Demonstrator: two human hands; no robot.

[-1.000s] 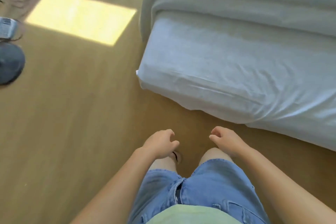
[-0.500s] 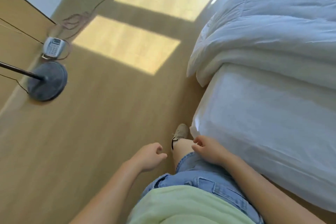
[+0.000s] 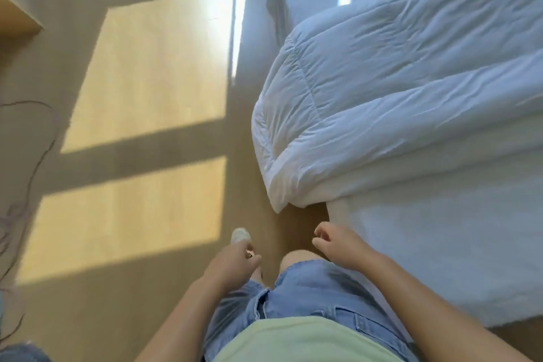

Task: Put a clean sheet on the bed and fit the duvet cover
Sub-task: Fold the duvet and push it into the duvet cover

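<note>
Hanging: left hand [image 3: 232,266] and right hand [image 3: 335,244], fingers loosely curled, are holding nothing.
Duvet [image 3: 396,91]: is overhanging the bed [image 3: 440,244], probably awaiting its cover.

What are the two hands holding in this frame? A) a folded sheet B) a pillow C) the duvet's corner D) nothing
D: the left hand and the right hand are loosely curled with nothing in them, short of the duvet, whose corner droops over the bed's edge.
</note>
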